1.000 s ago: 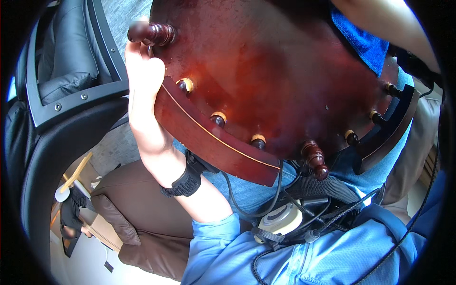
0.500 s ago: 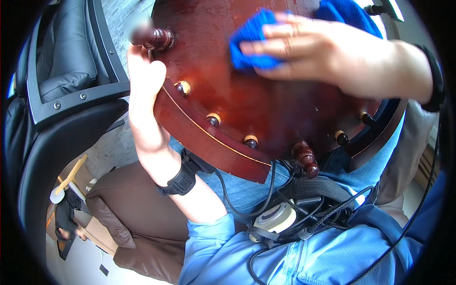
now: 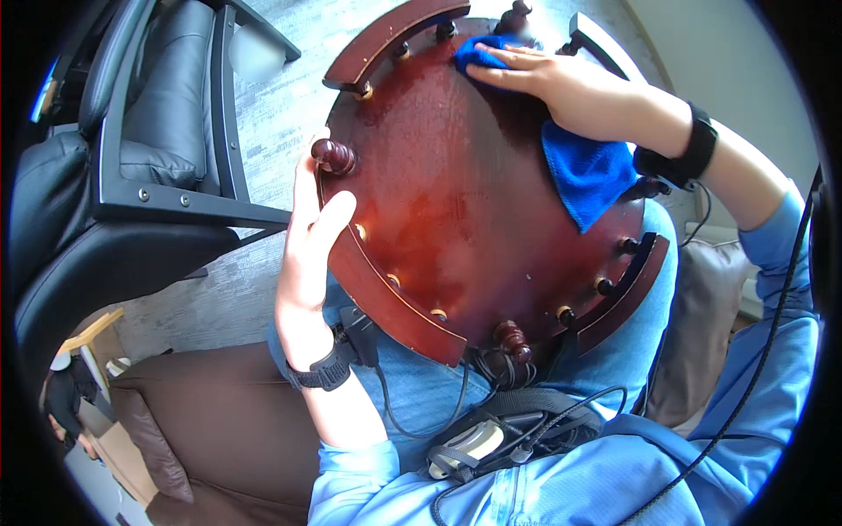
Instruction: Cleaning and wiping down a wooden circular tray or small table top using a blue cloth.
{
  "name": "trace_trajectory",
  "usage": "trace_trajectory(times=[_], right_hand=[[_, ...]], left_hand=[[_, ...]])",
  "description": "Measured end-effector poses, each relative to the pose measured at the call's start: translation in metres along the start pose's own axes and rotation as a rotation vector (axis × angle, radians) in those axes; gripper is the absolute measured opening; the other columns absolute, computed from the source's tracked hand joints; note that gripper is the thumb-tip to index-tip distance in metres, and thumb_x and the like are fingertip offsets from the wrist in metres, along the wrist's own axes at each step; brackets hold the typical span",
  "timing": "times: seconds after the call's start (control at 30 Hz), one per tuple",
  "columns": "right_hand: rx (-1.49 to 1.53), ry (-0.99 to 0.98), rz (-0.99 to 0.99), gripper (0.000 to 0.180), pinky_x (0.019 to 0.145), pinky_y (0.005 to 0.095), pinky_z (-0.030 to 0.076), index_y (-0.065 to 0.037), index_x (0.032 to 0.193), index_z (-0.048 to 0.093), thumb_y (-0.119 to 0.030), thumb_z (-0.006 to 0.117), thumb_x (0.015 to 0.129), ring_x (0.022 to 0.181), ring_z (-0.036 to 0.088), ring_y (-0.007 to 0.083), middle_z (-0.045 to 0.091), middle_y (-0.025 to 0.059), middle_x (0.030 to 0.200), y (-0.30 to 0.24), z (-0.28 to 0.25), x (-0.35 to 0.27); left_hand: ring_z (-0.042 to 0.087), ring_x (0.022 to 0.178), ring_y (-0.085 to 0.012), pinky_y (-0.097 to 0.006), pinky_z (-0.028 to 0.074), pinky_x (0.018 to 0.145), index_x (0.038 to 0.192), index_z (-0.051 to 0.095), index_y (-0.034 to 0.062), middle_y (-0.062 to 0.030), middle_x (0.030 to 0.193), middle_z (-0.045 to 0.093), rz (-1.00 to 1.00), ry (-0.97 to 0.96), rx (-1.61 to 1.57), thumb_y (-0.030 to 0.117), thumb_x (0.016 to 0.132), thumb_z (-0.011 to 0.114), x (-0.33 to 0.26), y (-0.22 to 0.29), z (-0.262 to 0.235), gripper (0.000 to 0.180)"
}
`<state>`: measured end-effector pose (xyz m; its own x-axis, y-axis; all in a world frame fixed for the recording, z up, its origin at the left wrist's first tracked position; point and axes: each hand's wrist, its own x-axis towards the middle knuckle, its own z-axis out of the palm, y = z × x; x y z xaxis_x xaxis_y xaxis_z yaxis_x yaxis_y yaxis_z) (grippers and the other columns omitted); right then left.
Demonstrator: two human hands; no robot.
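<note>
On my lap rests a round, glossy red-brown wooden board [image 3: 421, 193], ringed with short turned posts and curved rail pieces. My left hand [image 3: 307, 237] holds its left edge beside a turned knob [image 3: 335, 157]; the thumb lies over the end of a curved rail [image 3: 395, 307], and the other fingers are mostly hidden. With outstretched fingers my right hand [image 3: 583, 92] presses a blue cloth [image 3: 589, 175] onto the board's far part. One end of the cloth bunches under the fingertips, while a loose corner hangs below the palm.
Left of me stands a black chair [image 3: 175, 206] with a metal-bolted frame. A brown cushioned seat [image 3: 228, 421] is at lower left, with part of another person [image 3: 63, 399] beyond it. Cables [image 3: 526, 438] and a waist strap lie across my front.
My right hand has slid the blue cloth to the board's far edge. More of the board shows now, and it sits lower in view. My left hand keeps its hold at the left rim.
</note>
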<state>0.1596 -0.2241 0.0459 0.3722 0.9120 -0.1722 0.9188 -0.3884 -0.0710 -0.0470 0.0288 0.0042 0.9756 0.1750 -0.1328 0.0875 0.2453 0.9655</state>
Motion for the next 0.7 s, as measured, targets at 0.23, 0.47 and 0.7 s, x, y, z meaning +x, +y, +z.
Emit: trace_trajectory(times=[0.23,0.47,0.7], right_hand=[[-0.043,-0.199,0.044,0.073,0.100,0.0423,0.045,-0.004,0.144,0.036,0.005,0.051,0.073,0.127,0.046,0.0358,0.034,0.0230,0.148,-0.021,-0.014,-0.034],[0.055,-0.146,-0.012,0.079,0.101,0.0436,0.045,-0.003,0.146,0.031,0.009,0.048,0.069,0.124,0.048,0.0404,0.029,0.0251,0.149,-0.017,-0.016,-0.048],[-0.056,-0.217,0.079,0.079,0.106,0.0414,0.041,-0.007,0.146,0.033,0.009,0.051,0.070,0.135,0.037,0.0363,0.028,0.0196,0.152,0.004,-0.018,-0.013]], left_hand=[[0.036,0.131,-0.0180,-0.032,0.022,0.113,0.148,0.028,0.0056,-0.0091,0.142,0.037,-0.027,0.022,-0.017,0.013,0.091,0.057,0.001,-0.001,0.000,0.064],[0.035,0.132,-0.0184,-0.032,0.022,0.113,0.147,0.028,0.0043,-0.0094,0.142,0.038,0.004,0.032,0.042,0.013,0.091,0.057,0.002,-0.003,0.003,0.064],[0.035,0.132,-0.0199,-0.033,0.022,0.113,0.146,0.031,0.0027,-0.0101,0.142,0.038,-0.004,0.024,0.007,0.020,0.090,0.057,0.005,-0.005,0.000,0.064]])
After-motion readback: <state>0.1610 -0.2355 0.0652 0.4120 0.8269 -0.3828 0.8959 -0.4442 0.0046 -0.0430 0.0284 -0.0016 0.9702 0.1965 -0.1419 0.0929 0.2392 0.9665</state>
